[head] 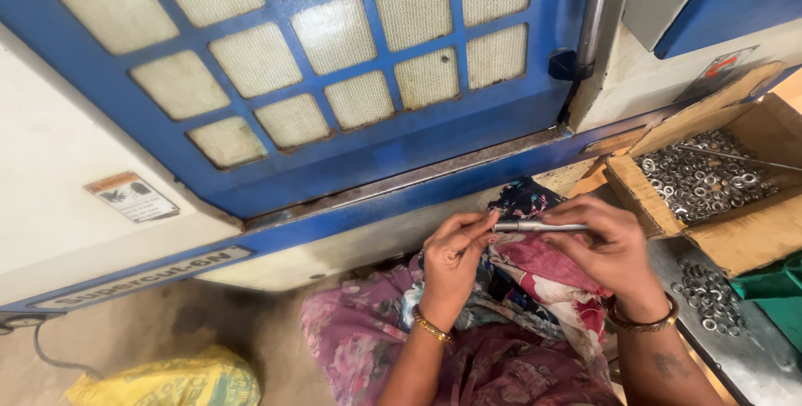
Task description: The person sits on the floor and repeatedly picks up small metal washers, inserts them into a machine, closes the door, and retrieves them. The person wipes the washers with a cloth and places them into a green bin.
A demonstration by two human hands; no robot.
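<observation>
A floral, soft-draped garment (501,347) filled the lower centre of the frame, nearest the camera. Above it, the left hand (451,260) and the right hand (606,247) pinched opposite ends of a slim, smooth metal rod (539,226), held level at centre frame. At right, a cardboard box (752,235) held small shiny metal rings (702,176), with more scattered on the grey worktop (752,356). A blue, mesh-paned machine door (334,164) spanned the upper frame.

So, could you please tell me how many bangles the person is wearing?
2: a thin gold bangle on the left wrist, and a darker bangle on the right wrist. Both hands hold a metal rod; parts of each bangle are hidden behind the wrists.
</observation>
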